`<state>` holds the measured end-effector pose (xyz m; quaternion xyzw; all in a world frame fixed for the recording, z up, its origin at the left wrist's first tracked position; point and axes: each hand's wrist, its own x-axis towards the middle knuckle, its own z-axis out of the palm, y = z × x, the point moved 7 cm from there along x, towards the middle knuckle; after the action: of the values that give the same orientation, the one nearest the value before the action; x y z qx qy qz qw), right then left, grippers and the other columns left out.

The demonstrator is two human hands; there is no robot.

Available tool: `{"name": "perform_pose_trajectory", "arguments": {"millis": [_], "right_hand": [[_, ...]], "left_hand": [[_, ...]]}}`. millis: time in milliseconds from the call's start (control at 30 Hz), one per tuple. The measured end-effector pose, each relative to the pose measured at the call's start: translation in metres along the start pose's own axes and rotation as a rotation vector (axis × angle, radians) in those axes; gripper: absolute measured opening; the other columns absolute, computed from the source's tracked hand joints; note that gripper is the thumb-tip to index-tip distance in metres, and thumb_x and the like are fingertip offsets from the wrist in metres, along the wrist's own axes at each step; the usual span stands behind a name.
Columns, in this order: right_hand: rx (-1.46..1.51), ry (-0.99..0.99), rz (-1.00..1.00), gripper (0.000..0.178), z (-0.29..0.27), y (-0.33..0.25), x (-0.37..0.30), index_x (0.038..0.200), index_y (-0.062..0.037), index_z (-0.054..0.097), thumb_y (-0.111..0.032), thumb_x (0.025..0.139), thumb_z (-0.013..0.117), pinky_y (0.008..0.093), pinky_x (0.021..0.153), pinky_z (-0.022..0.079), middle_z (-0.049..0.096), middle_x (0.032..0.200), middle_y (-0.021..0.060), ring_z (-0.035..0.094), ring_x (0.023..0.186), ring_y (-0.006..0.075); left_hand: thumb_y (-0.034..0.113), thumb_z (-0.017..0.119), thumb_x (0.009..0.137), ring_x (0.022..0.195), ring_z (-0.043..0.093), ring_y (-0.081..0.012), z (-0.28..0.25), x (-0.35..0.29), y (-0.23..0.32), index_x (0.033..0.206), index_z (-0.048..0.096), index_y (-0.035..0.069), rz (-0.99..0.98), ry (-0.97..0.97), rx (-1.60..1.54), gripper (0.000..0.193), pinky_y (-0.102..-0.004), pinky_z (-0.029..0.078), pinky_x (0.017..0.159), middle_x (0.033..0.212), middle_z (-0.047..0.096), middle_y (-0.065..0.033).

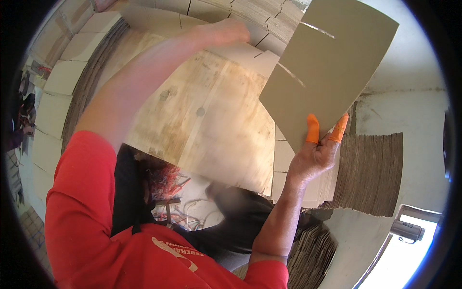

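Note:
My right hand (pixel 315 156), with orange finger covers on thumb and a finger, grips a grey-brown cardboard sheet (pixel 332 62) by its lower corner. The sheet is raised and tilted, and two narrow slots cut into its left edge. My left arm reaches across a pale plywood board (pixel 202 115) toward its far edge. There my left hand (pixel 231 32) is blurred beside a pale slotted cardboard sheet (pixel 192 29). Its fingers are smeared, so whether it holds that sheet does not show.
Stacked cardboard (pixel 260 17) lines the back, and another row of cardboard stacks (pixel 62 77) stands along the left. At the right a thick cardboard stack (pixel 368 173) sits by the white wall (pixel 409 115). More cardboard (pixel 313 253) is low at the right. Reddish strands (pixel 166 183) lie below the board.

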<state>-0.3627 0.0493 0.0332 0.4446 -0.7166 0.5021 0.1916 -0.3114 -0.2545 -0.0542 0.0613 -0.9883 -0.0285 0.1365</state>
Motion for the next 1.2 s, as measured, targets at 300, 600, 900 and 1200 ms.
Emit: {"name": "perform_pose_trajectory", "arguments": {"millis": [300, 600, 900, 1200], "right_hand": [[-0.204, -0.094, 0.075, 0.060, 0.002, -0.014, -0.002, 0.144, -0.0083, 0.042, 0.002, 0.090, 0.065, 0.0187, 0.075, 0.051, 0.070, 0.110, 0.0027, 0.061, 0.083, 0.0032], [-0.091, -0.155, -0.036, 0.056, 0.015, -0.009, -0.005, 0.143, -0.0038, 0.041, 0.004, 0.091, 0.061, 0.0250, 0.079, 0.055, 0.061, 0.126, 0.0046, 0.063, 0.087, 0.0100], [-0.305, -0.319, 0.132, 0.063, 0.029, -0.004, -0.015, 0.146, -0.0070, 0.034, 0.007, 0.087, 0.055, 0.0318, 0.071, 0.056, 0.059, 0.125, 0.0163, 0.069, 0.087, 0.0240], [-0.333, -0.428, 0.120, 0.054, 0.037, -0.014, -0.021, 0.143, -0.0102, 0.037, 0.000, 0.092, 0.053, 0.0372, 0.070, 0.057, 0.064, 0.114, 0.0168, 0.068, 0.086, 0.0278]], "left_hand": [[0.002, 0.056, 0.073, 0.070, 0.059, -0.0376, -0.028, -0.016, 0.066, 0.064, 0.057, 0.000, 0.176, 0.065, 0.132, 0.010, -0.0466, 0.047, 0.058, 0.070, 0.059, -0.0190], [0.004, 0.059, 0.072, 0.083, 0.062, -0.0320, -0.034, -0.020, 0.087, 0.068, 0.061, 0.000, 0.143, 0.105, 0.001, 0.006, -0.0432, 0.051, 0.063, 0.075, 0.063, -0.0146], [0.005, 0.061, 0.071, 0.080, 0.059, -0.0278, -0.050, -0.044, 0.143, 0.066, 0.058, -0.001, 0.089, -0.070, -0.069, 0.007, -0.0405, 0.051, 0.062, 0.070, 0.059, -0.0122], [0.004, 0.061, 0.071, 0.085, 0.060, -0.0265, -0.049, -0.054, 0.128, 0.072, 0.059, 0.000, 0.072, 0.024, -0.060, 0.005, -0.0393, 0.053, 0.062, 0.075, 0.061, -0.0109]]}}
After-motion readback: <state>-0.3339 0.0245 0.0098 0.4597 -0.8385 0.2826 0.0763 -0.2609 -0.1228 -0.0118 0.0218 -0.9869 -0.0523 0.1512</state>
